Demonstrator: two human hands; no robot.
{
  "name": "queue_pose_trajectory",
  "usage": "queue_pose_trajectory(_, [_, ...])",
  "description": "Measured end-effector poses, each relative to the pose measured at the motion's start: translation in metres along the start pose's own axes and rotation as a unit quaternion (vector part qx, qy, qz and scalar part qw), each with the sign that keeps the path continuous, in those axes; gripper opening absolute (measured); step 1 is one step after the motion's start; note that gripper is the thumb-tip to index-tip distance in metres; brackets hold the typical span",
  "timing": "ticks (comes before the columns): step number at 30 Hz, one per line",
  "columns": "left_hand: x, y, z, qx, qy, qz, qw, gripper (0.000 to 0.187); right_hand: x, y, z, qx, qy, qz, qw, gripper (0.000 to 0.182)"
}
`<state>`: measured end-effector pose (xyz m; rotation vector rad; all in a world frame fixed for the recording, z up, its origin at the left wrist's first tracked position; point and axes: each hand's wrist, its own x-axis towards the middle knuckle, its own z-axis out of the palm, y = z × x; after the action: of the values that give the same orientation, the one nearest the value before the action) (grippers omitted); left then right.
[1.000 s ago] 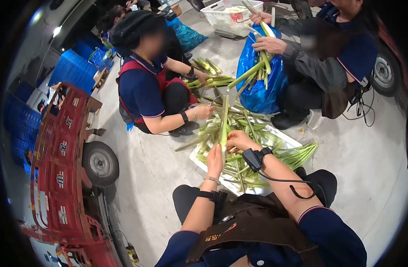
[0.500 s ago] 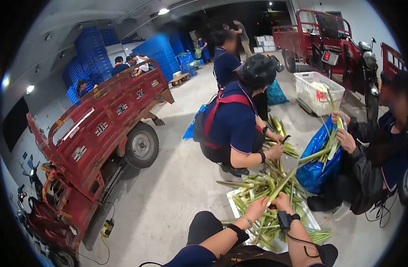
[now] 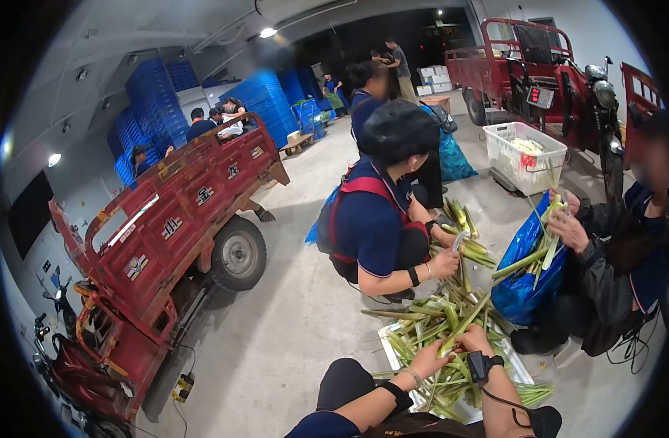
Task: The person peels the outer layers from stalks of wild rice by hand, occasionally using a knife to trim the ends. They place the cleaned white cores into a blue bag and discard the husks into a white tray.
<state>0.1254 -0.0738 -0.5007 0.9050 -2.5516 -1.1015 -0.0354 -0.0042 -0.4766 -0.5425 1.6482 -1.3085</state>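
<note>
My left hand (image 3: 428, 362) is closed on the lower part of a long green stalk (image 3: 464, 321). Close beside it, my right hand (image 3: 473, 340) has its fingers bent round the same stalk. Beneath both hands, a heap of green stalks (image 3: 451, 383) lies on a white tray (image 3: 521, 366). A crouching co-worker (image 3: 382, 212) in a dark blue shirt works over a bundle of stalks (image 3: 462, 219) just beyond the heap. Another person's hands (image 3: 568, 228), at the right, hold stalks over a blue bag (image 3: 523, 292).
A red cargo tricycle (image 3: 174, 219) stands at the left, another (image 3: 553, 80) at the back right. Near that one is a white crate (image 3: 524, 157). Blue crates (image 3: 155, 95) are stacked at the back left, and a teal bag (image 3: 455, 157) sits behind the co-worker.
The view has shifted slightly. My hands have drawn closer together on the stalk. The crouching co-worker's head has turned down and their hands have moved, while the person at right has lowered the stalks.
</note>
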Motion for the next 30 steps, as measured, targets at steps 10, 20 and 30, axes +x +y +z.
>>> queue_pose_trajectory(10, [0.006,0.004,0.006,-0.048,0.037,0.052,0.997,0.056,0.024,0.037,-0.009,0.029,0.053,-0.045,0.997,0.026])
queue_pose_trajectory(20, [0.010,0.009,-0.009,-0.649,-0.253,-0.191,0.691,0.030,-0.003,0.014,-0.012,0.203,0.018,-0.003,0.979,0.037])
queue_pose_trajectory(30, [0.011,0.001,0.025,-0.246,-0.005,-0.012,0.969,0.039,0.000,0.029,-0.013,0.062,0.042,-0.093,0.993,0.030])
